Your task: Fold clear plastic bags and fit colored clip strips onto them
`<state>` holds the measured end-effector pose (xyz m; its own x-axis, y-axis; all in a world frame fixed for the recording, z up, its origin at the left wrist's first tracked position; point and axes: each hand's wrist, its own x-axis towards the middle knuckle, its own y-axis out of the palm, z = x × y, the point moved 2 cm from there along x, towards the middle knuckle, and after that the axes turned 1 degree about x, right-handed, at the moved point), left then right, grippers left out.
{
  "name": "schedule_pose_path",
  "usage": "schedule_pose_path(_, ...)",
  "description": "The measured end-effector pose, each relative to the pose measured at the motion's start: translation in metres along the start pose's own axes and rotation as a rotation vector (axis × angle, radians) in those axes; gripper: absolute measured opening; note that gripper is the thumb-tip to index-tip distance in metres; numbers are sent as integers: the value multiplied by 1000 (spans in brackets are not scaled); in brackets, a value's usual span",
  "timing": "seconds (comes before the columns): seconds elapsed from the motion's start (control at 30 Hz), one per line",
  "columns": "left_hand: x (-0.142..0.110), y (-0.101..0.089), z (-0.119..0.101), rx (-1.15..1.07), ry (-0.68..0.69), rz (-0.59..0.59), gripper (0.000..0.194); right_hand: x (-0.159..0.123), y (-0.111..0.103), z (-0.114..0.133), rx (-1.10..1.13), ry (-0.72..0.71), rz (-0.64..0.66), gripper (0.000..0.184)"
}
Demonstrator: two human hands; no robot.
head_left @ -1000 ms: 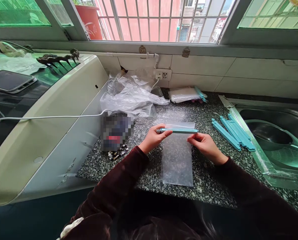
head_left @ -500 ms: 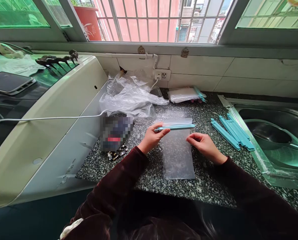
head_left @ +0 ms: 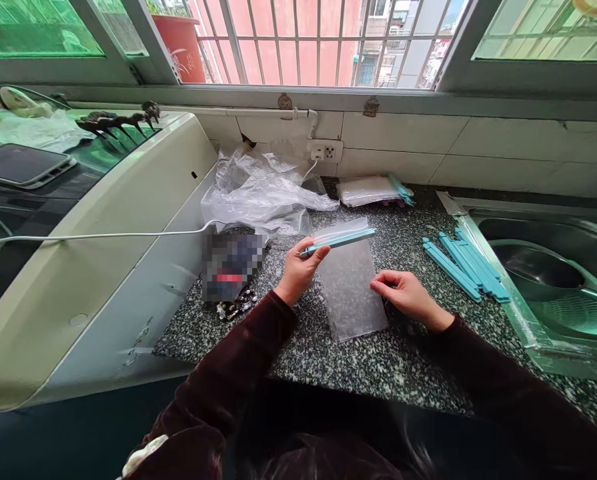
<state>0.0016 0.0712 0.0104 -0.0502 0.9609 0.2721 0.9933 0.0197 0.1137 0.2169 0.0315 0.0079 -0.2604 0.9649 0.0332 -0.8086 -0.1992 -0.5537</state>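
Note:
A light-blue bag sealing clip (head_left: 345,240) is pinched between the thumb and fingers of my left hand (head_left: 298,270), near the clip's left end. The clip lies across the upper part of a clear plastic bag (head_left: 353,287), and a strip of the bag shows above it. Clip and bag slant, right end higher. My right hand (head_left: 403,293) is closed in a pinch at the bag's right edge; whether film is between its fingertips cannot be made out. More blue sealing clips (head_left: 465,263) lie in a loose pile to the right of my right hand.
Crumpled clear plastic (head_left: 263,190) lies at the back left. A packet of plastic bags (head_left: 368,191) rests near the wall. A sink (head_left: 528,333) holding a pan borders the right side. A white cable (head_left: 103,237) crosses the left. A pixelated dark item (head_left: 233,267) sits beside small beads.
My left hand has tilted the clip and bag, raising the right end and drawing both left and away from me. My right fingers have left the clip's right end and are lower, by the bag's edge.

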Motion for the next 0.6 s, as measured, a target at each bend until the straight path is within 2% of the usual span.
schedule_pose_path(0.2,3,-4,4,-72,5,-128,43,-1,-2,-3,-99,-39,32,32)
schedule_pose_path(0.37,2,-2,9,-83,-66,-125,45,1,-1,-7,-175,-109,21,31)
schedule_pose_path(0.43,1,-2,9,-91,-78,-104,44,1,-4,-8,-173,-154,-71,28)
schedule_pose_path(0.6,-4,3,7,-17,-112,26,40,1,-14,-12,-219,-291,-446,25)
